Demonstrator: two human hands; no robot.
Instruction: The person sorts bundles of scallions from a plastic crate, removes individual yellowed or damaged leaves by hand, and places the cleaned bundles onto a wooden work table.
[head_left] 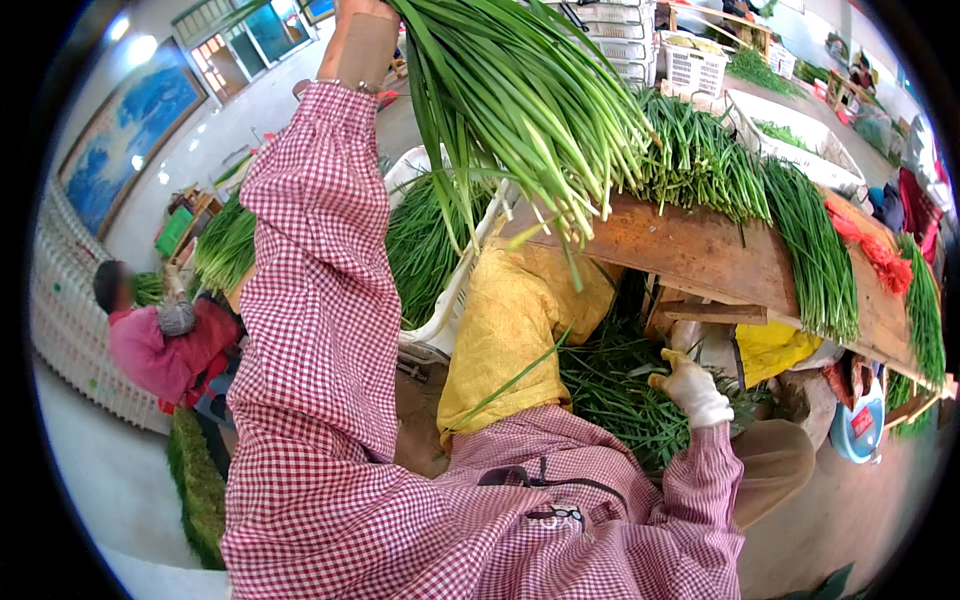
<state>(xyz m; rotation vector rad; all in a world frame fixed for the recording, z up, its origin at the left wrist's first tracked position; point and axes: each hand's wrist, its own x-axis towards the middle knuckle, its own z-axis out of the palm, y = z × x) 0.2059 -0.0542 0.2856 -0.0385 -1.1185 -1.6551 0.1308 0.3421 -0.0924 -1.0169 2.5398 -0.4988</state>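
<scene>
The top edge crops the left grip (pixel 366 9) and some garlic chives (pixel 535 110); a co-worker's head (pixel 112 287) is blurred.

- Left hand (pixel 368 9), cut off by the top edge, holds up a bunch (pixel 520 105), pale stems hanging lower right.
- Right hand (pixel 692 388), in a white glove with yellow fingertips, two digits spread, beside loose greens (pixel 615 395).
- Yellow cloth (pixel 505 345) over the lap.
- Bench (pixel 690 250) bearing more bundles (pixel 815 250) and a red net (pixel 872 245).
- White basket (pixel 455 300) of greens behind the left sleeve.
- Blue basin (pixel 858 425), far right.
- Co-worker (pixel 150 345) in pink, far left.
</scene>
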